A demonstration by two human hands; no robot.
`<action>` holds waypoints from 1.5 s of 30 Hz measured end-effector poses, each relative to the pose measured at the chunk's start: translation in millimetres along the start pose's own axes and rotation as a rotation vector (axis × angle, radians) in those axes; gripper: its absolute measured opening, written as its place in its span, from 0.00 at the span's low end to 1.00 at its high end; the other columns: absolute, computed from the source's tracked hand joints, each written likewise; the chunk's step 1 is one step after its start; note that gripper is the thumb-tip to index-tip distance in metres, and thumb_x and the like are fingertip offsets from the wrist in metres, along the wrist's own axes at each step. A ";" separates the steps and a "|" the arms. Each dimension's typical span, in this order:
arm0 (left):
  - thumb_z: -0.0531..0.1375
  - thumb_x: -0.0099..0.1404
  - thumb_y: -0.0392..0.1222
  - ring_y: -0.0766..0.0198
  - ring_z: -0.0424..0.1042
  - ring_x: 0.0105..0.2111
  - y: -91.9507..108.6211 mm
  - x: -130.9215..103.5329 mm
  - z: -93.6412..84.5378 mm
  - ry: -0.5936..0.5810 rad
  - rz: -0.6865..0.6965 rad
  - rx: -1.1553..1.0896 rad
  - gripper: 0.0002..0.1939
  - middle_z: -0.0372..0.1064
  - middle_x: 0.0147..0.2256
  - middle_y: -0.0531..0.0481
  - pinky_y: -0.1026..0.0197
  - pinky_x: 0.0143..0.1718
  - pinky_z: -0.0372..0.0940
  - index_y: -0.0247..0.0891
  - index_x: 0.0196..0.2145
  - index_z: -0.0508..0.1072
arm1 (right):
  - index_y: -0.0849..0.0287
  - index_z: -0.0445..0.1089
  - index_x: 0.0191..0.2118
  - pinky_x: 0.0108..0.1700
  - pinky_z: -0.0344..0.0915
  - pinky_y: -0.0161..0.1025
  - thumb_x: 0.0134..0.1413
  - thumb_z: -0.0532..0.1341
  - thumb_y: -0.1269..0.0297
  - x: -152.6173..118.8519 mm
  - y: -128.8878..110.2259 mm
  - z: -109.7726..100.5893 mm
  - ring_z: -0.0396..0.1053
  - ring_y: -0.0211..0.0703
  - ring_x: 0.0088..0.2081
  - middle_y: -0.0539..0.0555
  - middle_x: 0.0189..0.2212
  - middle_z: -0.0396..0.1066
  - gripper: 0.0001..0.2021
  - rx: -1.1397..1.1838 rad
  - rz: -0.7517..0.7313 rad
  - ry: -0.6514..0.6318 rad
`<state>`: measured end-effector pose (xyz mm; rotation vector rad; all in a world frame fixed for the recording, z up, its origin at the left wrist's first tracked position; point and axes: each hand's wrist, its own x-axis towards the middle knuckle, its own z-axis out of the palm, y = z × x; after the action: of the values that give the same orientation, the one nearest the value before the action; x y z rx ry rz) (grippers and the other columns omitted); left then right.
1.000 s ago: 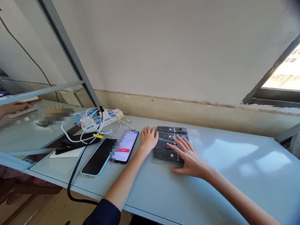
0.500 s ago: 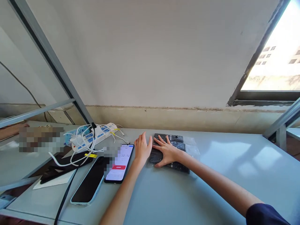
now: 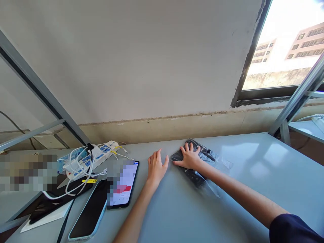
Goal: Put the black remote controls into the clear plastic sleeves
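Observation:
Black remote controls (image 3: 194, 177) in clear plastic wrapping lie slanted on the grey table. My right hand (image 3: 189, 157) rests on top of them with its fingers spread, pressing rather than wrapping round. Part of the remotes is hidden under the palm and fingers, so their exact number does not show. My left hand (image 3: 156, 167) is apart from them, to their left, with fingers loosely stretched and nothing held. A phone with a lit screen (image 3: 126, 185) lies just left of my left hand.
A second phone in a light blue case (image 3: 88, 211) lies at the front left. Behind it, a white power strip (image 3: 101, 153) carries tangled white cables. Metal posts (image 3: 43, 84) rise at both sides, and a wall (image 3: 152, 67) stands behind the table (image 3: 253, 175).
The wrapped remotes have turned from a neat stack to a slant under my right hand. My left hand has come away from their left side. The view has swung right.

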<state>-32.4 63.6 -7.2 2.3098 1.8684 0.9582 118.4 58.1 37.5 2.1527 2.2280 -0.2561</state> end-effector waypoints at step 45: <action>0.54 0.66 0.51 0.53 0.68 0.52 70.7 -46.5 11.9 -0.320 0.725 -0.065 0.24 0.58 0.58 0.37 0.53 0.48 0.67 0.40 0.56 0.64 | 0.55 0.71 0.46 0.32 0.61 0.38 0.43 0.65 0.68 -59.4 143.0 -27.3 0.72 0.52 0.39 0.57 0.35 0.75 0.20 0.106 0.344 0.079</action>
<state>30.9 6.4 -10.4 2.9238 0.8675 0.5913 265.6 7.1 59.0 2.5930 1.8710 -0.2849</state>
